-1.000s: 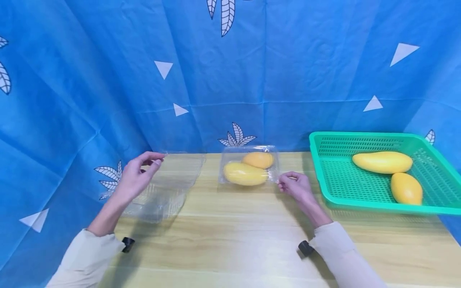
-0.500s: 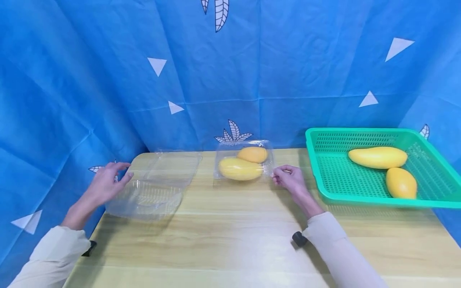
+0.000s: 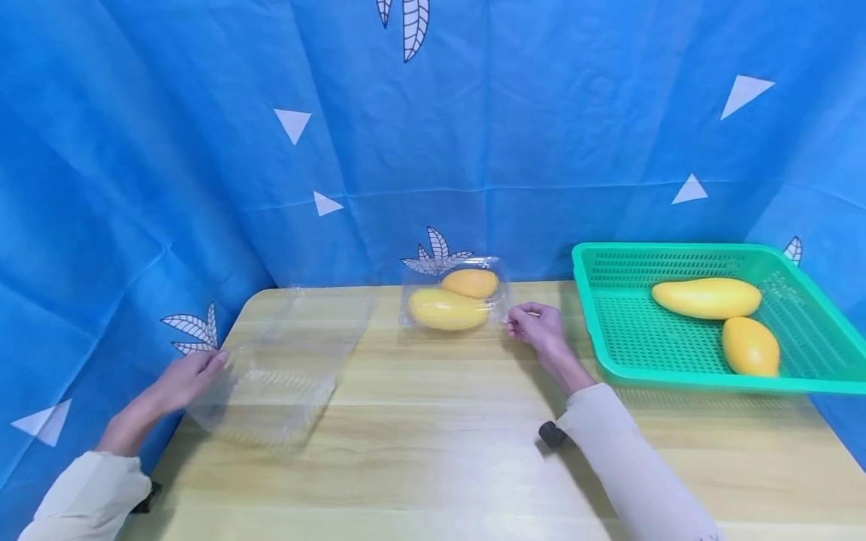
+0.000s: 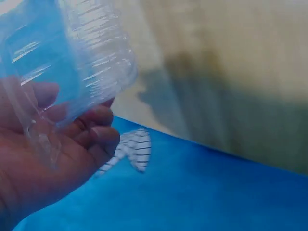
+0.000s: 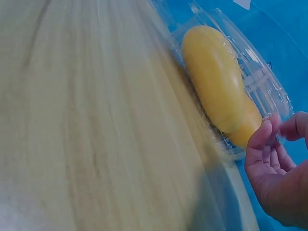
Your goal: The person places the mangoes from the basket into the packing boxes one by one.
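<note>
At the left, my left hand (image 3: 192, 376) grips the left edge of an open clear plastic clamshell box (image 3: 271, 409). In the left wrist view its thumb lies on one side of the clear wall and the fingers curl under it. The box's lid (image 3: 325, 312) lies folded back toward the curtain. Near the table's back edge, my right hand (image 3: 537, 327) pinches the right front corner of a second clear clamshell box (image 5: 262, 84). That box has its lid down over two mangoes: a long yellow one (image 3: 446, 309) and a shorter orange-yellow one (image 3: 471, 283).
A green perforated basket (image 3: 676, 379) stands at the right with two more mangoes, one long (image 3: 707, 297) and one rounder (image 3: 751, 346). A blue curtain (image 3: 487, 135) hangs behind and left of the wooden table (image 3: 433, 458).
My left hand moved from the open box's lid down and left and took hold of its side; that box shifted slightly toward me. My right hand and the mango box moved slightly back.
</note>
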A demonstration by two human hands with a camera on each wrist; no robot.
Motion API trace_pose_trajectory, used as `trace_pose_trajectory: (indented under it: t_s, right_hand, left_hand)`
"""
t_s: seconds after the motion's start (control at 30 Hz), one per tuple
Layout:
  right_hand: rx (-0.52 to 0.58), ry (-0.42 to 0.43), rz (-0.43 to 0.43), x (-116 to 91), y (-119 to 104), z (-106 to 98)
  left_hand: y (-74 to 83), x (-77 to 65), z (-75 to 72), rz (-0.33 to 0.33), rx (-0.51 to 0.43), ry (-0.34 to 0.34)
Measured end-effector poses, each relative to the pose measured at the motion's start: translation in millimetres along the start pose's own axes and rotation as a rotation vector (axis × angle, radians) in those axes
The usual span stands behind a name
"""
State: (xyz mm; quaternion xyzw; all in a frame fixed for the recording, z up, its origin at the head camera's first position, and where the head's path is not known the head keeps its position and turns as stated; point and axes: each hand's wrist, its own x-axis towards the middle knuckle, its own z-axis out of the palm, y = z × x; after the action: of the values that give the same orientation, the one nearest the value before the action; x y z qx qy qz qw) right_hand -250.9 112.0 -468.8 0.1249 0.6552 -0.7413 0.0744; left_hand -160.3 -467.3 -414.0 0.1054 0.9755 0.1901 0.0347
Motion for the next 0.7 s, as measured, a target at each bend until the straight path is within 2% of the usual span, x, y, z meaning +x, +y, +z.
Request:
trace_pose_trajectory:
  t_s: [0.1, 0.2, 0.23, 0.37, 0.43, 0.57, 0.7]
  right_hand:
    - [0.003, 0.005, -0.003, 3, -1, 2]
    - [0.004, 0.015, 0.000, 5, -1, 2]
    - [0.003, 0.016, 0.002, 6, -1, 3]
    - [0.009, 0.013, -0.003, 7, -1, 4]
    - [0.010, 0.007, -0.008, 7, 0, 4]
    - [0.022, -0.009, -0.012, 9, 2, 4]
    - [0.031, -0.006, -0.005, 10, 4, 2]
  left_hand:
    - [-4.8, -11.5, 7.0, 0.031, -0.047, 0.030]
    - [-5.4, -18.2, 12.9, 0.091, -0.132, 0.057]
    - [-5.2, -21.3, 14.4, 0.088, -0.164, 0.053]
    - [-4.2, -29.3, 22.6, 0.022, -0.209, 0.055]
    - [-3.8, -32.6, 27.6, -0.021, -0.186, 0.078]
    - [-5.8, -40.4, 36.4, -0.057, -0.124, 0.120]
    - [-6.9, -46.2, 40.7, -0.080, -0.100, 0.087]
